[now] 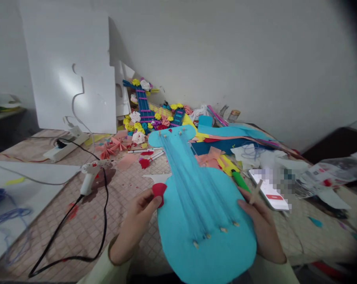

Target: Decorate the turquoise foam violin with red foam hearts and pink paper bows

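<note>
The blue guitar cutout [206, 205] sits between my 2 hands: right hand [261, 223] clasping its edge, left hand [141, 213] pinching a red paper piece [158, 190]. Likely I'm positioning that, which calls for steadiness.

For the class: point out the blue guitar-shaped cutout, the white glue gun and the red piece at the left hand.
Blue guitar-shaped cutout [202, 201]: head view, middle of its front.
White glue gun [89, 180]: head view, its handle.
Red piece [159, 189]: head view, its upper part.
</note>
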Demonstrator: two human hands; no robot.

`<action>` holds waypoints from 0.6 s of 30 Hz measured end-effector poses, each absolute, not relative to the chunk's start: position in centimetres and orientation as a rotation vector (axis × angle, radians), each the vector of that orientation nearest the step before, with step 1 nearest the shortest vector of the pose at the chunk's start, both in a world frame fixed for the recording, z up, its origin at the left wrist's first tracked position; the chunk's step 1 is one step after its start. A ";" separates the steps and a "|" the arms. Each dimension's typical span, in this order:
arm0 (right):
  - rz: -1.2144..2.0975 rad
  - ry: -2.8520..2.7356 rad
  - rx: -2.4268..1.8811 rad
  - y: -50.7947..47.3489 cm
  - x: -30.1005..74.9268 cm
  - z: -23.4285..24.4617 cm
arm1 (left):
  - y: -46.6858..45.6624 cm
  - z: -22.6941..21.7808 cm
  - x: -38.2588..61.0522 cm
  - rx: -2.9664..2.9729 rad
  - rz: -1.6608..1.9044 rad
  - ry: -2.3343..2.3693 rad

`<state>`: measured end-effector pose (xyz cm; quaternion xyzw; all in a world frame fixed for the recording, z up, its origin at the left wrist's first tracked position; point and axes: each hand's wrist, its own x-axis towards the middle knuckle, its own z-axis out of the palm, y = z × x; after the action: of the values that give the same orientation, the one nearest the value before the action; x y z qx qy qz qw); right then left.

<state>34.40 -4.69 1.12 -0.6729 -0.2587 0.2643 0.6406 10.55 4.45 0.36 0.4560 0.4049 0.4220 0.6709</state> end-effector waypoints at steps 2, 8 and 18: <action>0.658 -0.514 -1.509 -4.2 33.9 0.8 | 4.6 0.2 11.0 0.912 0.978 0.892; 0.820 -0.431 -1.387 -1.5 32.3 0.2 | 4.7 -0.6 11.5 0.767 0.903 0.828; 0.069 -1.290 -1.908 5.5 39.2 0.2 | 6.5 -2.9 9.7 0.732 0.929 0.854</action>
<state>39.21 5.47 0.20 -0.7566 -0.5115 0.0275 0.4064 9.73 6.51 -2.91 0.3343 0.3900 0.4246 0.7456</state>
